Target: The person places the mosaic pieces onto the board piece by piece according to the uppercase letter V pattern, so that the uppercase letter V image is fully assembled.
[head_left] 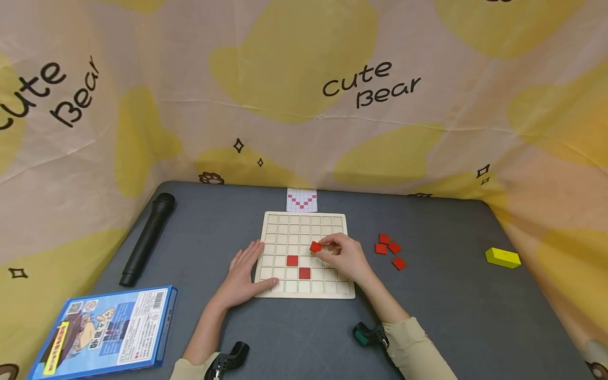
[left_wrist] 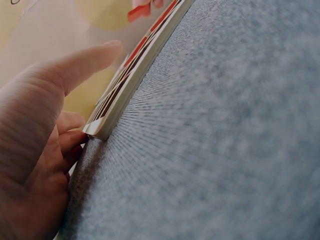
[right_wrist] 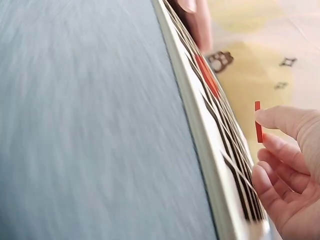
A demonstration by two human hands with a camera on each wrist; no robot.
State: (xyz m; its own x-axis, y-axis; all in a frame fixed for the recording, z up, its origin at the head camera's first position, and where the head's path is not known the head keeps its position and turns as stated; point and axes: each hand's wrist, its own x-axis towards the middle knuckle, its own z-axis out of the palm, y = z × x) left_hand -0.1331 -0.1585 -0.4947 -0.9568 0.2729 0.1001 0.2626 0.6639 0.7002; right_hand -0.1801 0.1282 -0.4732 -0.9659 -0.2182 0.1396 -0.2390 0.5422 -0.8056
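A pale grid board [head_left: 280, 227] lies on the dark table, with one red square tile [head_left: 292, 260] and another red tile [head_left: 304, 273] set in its cells. My right hand [head_left: 345, 256] pinches a third red tile [head_left: 315, 246] between thumb and fingertip, over the board's right half. Seen edge-on in the right wrist view, that tile [right_wrist: 258, 122] stands above the grid. My left hand [head_left: 241, 278] rests at the board's left edge, fingers straight and thumb reaching over the lower left cells. In the left wrist view its thumb [left_wrist: 85, 62] extends over the board's corner.
Several loose red tiles [head_left: 381, 248] lie right of the board. A small card [head_left: 301, 200] with a V of pink squares sits behind it. A yellow block [head_left: 503, 258] is far right, a black microphone [head_left: 148, 240] left, and a blue box [head_left: 102, 332] front left.
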